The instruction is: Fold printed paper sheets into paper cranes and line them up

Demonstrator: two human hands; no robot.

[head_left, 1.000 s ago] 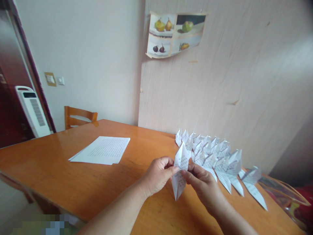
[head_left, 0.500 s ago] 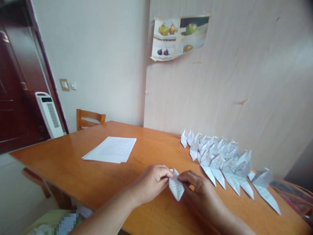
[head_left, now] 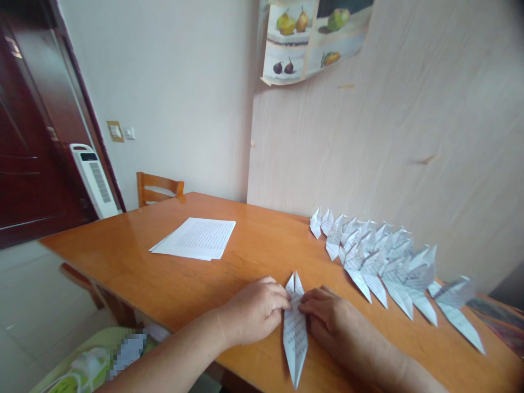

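Observation:
A narrow, diamond-shaped origami piece [head_left: 295, 344] of printed white paper lies on the table in front of me. Its far end splits into two thin points, and its near end tapers to one tip. My left hand [head_left: 260, 308] grips its left edge, fingers bent and close together. On the opposite edge, my right hand [head_left: 333, 319] pinches the paper at about the same height. The fingertips partly cover the sides of the piece; its middle and lower part show.
Several finished origami pieces [head_left: 368, 245] with upright points stand in rows at the right. A stack of printed sheets [head_left: 200, 237] lies further back on the wooden table [head_left: 164, 278]. Behind it are a wooden chair [head_left: 160, 188] and a wall. A green seat [head_left: 94, 355] is at lower left.
The origami piece, tilted up and foreshortened before, now lies long and flat with its two points facing away. Both hands have flattened beside it. The view has shifted slightly.

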